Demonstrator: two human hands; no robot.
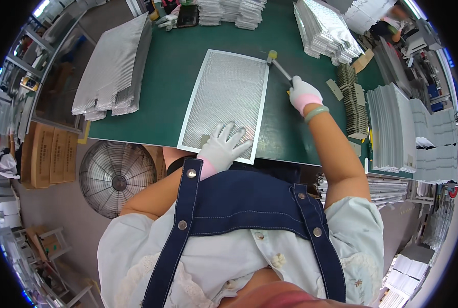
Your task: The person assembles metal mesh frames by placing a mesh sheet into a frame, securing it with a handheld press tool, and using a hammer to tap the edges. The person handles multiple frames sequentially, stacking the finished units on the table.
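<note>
A rectangular metal mesh panel [226, 97] with a pale frame lies on the green table, its near end reaching past the table's front edge. My left hand [222, 147], in a white glove with a pink cuff, rests on the panel's near end with fingers spread. My right hand [304, 93], gloved the same way, is closed round the handle of a small mallet [282, 69]. The mallet's yellowish head is at the panel's far right corner; whether it touches the frame I cannot tell.
Stacked mesh sheets [113, 64] stand at the left, with another stack [326, 31] at the back right. A row of small greyish plates [353, 100] and a pile of pale frames [391, 126] line the right side. A floor fan [118, 177] stands below left.
</note>
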